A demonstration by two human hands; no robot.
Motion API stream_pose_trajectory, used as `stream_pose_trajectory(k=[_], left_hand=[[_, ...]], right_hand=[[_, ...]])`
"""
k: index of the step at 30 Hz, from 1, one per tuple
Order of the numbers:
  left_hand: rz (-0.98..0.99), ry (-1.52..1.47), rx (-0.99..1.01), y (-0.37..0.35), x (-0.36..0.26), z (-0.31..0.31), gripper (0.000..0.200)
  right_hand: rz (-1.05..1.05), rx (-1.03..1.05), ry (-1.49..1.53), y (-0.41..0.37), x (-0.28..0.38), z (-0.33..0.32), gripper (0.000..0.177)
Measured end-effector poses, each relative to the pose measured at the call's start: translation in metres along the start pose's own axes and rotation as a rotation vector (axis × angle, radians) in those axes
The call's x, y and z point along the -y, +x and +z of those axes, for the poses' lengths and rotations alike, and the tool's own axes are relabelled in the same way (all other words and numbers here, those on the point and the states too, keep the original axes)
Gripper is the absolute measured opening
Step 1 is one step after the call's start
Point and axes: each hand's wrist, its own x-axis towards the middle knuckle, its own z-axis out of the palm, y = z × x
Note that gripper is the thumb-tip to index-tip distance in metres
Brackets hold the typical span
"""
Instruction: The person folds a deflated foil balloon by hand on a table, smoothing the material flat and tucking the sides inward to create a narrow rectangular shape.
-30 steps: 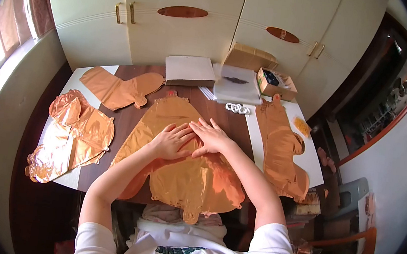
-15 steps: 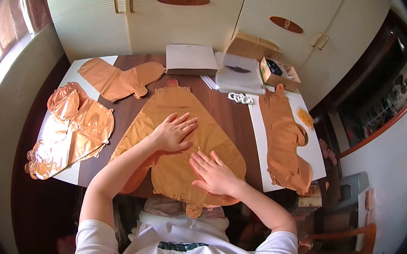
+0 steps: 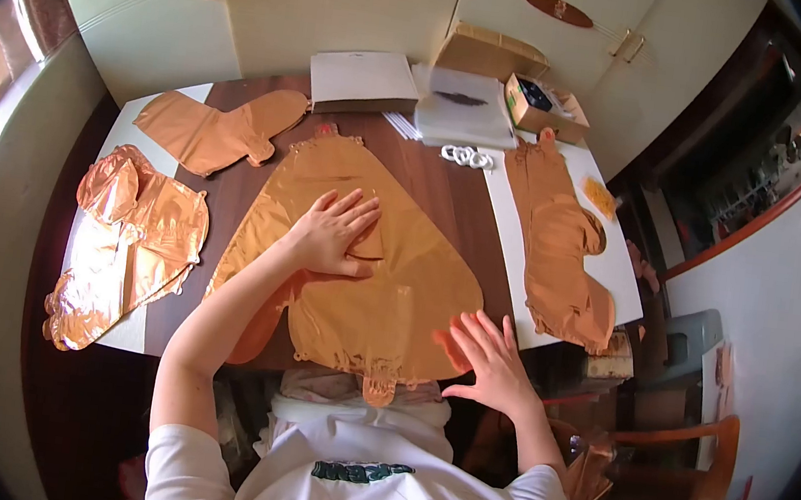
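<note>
A large flat foil balloon (image 3: 385, 298), gold-orange and uninflated, lies in front of me with a tab at its near edge. My left hand (image 3: 331, 234) rests flat on its middle, fingers spread. Over its lower right edge hovers my right hand (image 3: 496, 365), open and holding nothing; an orange reflection shows in the foil beside the fingers. Another orange piece (image 3: 263, 333) peeks out from under the balloon at the lower left. A shiny crumpled foil balloon (image 3: 139, 245) is at the left, and a duller one (image 3: 221, 131) lies behind it.
A further flat foil balloon (image 3: 563, 254) lies on the white strip at the right, near a small yellow bundle (image 3: 599, 197). White rings (image 3: 467, 157), clear plastic bags (image 3: 461, 109), a white box (image 3: 363, 78) and an open carton (image 3: 547, 107) stand along the back.
My right hand has lifted off the balloon's middle and moved right to its edge. My left hand stays flat on the foil. The view has shifted slightly.
</note>
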Motion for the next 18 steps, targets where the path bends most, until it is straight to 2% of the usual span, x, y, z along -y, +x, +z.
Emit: stream_pose_trajectory(k=[1,4,5,9,13,16,17,18], left_hand=[[-0.005,-0.01,0.007,0.0,-0.001,-0.001,0.095],[-0.01,-0.013,0.021,0.001,-0.002,-0.005,0.095],[-0.007,-0.017,0.022,0.002,-0.001,-0.005,0.095],[-0.003,-0.003,0.023,0.002,-0.001,-0.003,0.096],[0.0,0.003,0.024,0.003,-0.002,-0.004,0.096],[0.002,-0.002,0.021,0.001,-0.002,-0.005,0.096],[-0.001,-0.004,0.022,0.001,-0.002,-0.005,0.096],[-0.004,-0.007,0.021,0.001,-0.002,-0.005,0.096]], right_hand=[[-0.006,-0.001,-0.03,0.002,0.005,-0.002,0.056],[-0.194,-0.156,-0.015,0.005,-0.005,0.002,0.033],[-0.203,-0.249,0.024,0.008,-0.005,-0.002,0.017],[-0.253,-0.532,-0.049,0.036,0.014,-0.029,0.014],[-0.353,-0.708,-0.122,0.053,0.038,-0.043,0.015],[-0.079,-0.976,0.172,0.055,0.037,-0.016,0.018],[0.053,-0.878,0.176,0.048,0.032,-0.009,0.023],[0.063,-0.726,0.127,0.043,0.029,0.0,0.024]])
